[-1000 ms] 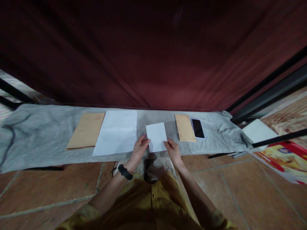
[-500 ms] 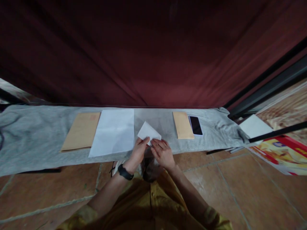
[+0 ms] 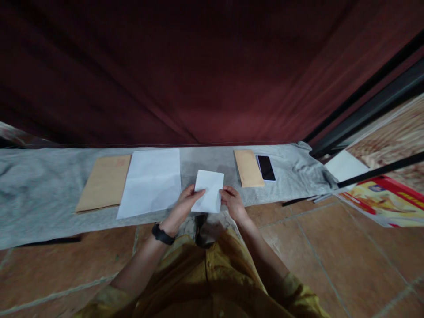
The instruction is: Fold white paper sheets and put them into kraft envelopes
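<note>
A small folded white sheet of paper [image 3: 208, 192] is held just above the near edge of a grey cloth [image 3: 43, 185] spread on the floor. My left hand [image 3: 185, 203], with a black band on its wrist, pinches the paper's left edge. My right hand [image 3: 232, 202] grips its right edge. Both hands are closed on the paper. To the left lies a large white sheet [image 3: 150, 181], and beyond it a big brown envelope [image 3: 101, 182].
A narrow brown envelope [image 3: 247, 168] and a black phone [image 3: 266, 167] lie to the right on the cloth. A dark red curtain [image 3: 198, 75] hangs behind. White paper [image 3: 344, 165] and a colourful printed sheet [image 3: 384, 201] lie at the right on the tiled floor [image 3: 331, 256].
The folded paper was turned in my hands, showing a tilted corner half a second ago, and now faces up as a flat rectangle again. The view has shifted slightly to the right.
</note>
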Available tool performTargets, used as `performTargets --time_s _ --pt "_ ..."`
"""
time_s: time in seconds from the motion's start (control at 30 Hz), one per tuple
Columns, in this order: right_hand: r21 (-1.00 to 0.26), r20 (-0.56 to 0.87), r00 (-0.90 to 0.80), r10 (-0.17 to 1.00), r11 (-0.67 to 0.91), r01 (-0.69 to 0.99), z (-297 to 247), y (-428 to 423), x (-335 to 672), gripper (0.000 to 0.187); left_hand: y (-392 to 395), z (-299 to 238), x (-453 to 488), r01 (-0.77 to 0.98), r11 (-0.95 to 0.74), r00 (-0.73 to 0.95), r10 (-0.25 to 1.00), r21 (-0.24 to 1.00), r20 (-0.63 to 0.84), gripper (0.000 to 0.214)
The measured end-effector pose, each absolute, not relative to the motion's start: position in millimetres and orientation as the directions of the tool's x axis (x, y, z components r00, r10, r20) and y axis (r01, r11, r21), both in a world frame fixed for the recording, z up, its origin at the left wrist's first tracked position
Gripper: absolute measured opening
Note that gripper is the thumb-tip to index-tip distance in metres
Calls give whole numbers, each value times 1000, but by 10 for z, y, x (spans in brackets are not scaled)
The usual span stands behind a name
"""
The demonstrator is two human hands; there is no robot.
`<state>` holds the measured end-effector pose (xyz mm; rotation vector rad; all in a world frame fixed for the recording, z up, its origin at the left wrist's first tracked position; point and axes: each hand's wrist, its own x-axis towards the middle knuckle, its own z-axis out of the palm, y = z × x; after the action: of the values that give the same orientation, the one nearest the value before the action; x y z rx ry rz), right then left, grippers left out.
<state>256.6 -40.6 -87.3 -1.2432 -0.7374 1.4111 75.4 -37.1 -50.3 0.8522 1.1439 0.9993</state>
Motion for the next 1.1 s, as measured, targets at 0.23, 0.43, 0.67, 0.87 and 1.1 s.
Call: performTargets --time_s 0.23,0.43,0.67,0.87,1.1 --pt "-859 -373 191 908 -259 -442 -912 -424 2521 33 -369 -724 631 -36 335 68 941 941 -332 36" --pt "-824 -419 135 898 -314 -471 -872 -348 2684 39 -101 -676 533 97 255 104 959 962 -265 28" --pt "-776 -435 150 888 -284 -563 -899 -323 2687 42 -168 -690 619 -218 395 15 916 892 -402 51" --pt "-790 -444 177 878 -291 -540 -943 -307 2673 43 -320 -817 647 -173 427 59 904 888 -423 58" --pt "-907 -400 239 885 -345 -241 -1057 -219 2750 37 -91 -943 565 -15 270 -48 962 963 -270 35"
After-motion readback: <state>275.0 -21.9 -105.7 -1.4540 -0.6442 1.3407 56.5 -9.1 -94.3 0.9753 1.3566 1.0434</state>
